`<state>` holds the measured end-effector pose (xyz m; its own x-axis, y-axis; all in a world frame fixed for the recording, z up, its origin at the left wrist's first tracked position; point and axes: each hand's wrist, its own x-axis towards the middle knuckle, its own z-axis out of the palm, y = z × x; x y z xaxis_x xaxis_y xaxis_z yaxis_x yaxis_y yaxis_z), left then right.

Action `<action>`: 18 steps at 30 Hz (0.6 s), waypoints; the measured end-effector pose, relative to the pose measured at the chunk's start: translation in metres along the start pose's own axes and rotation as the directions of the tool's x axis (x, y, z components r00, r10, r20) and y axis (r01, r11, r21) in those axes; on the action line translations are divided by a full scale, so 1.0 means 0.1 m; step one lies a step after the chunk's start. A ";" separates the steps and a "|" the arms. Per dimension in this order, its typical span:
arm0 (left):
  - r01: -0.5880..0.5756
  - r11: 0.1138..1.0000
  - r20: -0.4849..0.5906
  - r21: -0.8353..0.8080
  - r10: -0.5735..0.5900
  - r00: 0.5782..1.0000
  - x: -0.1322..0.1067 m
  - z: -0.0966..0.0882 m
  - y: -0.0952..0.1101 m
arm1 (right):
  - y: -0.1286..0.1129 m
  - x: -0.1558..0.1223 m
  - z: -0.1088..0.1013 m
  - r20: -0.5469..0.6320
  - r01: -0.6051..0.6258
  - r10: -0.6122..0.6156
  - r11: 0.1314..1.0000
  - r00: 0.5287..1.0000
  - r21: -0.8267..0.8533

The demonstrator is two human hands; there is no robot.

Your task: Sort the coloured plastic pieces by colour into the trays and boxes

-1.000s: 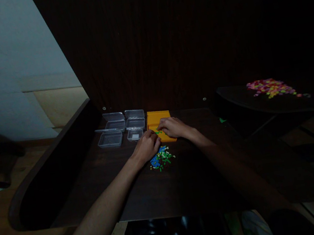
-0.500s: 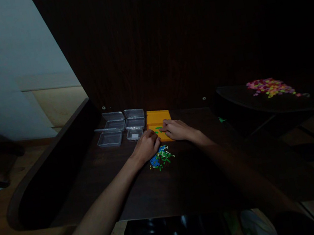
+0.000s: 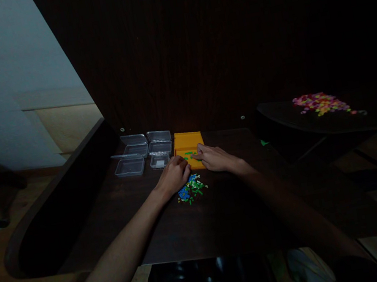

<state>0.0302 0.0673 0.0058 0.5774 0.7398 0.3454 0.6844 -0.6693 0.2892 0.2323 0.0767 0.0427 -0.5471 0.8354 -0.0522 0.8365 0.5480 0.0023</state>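
A dim room with a dark wooden counter (image 3: 223, 212) against a dark panel. The left hand (image 3: 174, 175) and right hand (image 3: 215, 158) meet at the near edge of an orange tray (image 3: 188, 140) holding green pieces; whether the curled fingers grip anything cannot be told. A pile of small coloured bricks (image 3: 192, 190) lies just below the hands. Clear plastic boxes (image 3: 141, 154) sit left. A sleeve or wrist could scatter the loose pile. No writing is readable.

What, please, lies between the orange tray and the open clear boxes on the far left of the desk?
In the head view, another small clear box sits between the orange tray and the open clear boxes.
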 end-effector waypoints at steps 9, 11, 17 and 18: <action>0.007 1.000 -0.044 -0.021 -0.007 0.999 -0.01 -0.03 -0.01 | 0.16 -0.09 -0.03 -0.193 0.004 0.022 0.991 0.981 0.134; 0.003 0.999 -0.085 -0.034 -0.005 0.996 -0.03 -0.07 -0.01 | 0.21 -0.15 -0.04 -0.298 0.029 0.033 0.980 0.954 0.199; 0.015 0.974 -0.175 -0.226 -0.055 0.983 -0.08 -0.22 -0.03 | 0.13 -0.43 0.05 -0.445 0.239 -0.035 0.879 0.895 0.412; 0.007 0.968 -0.162 -0.250 -0.049 0.986 -0.09 -0.24 -0.03 | 0.08 -0.48 0.09 -0.426 0.265 -0.058 0.855 0.903 0.445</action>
<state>0.0123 0.0608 0.0235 0.4640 0.7504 0.4707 0.5550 -0.6604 0.5058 0.2655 0.0412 0.0367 -0.5556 0.7403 0.3784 0.5841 0.6715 -0.4560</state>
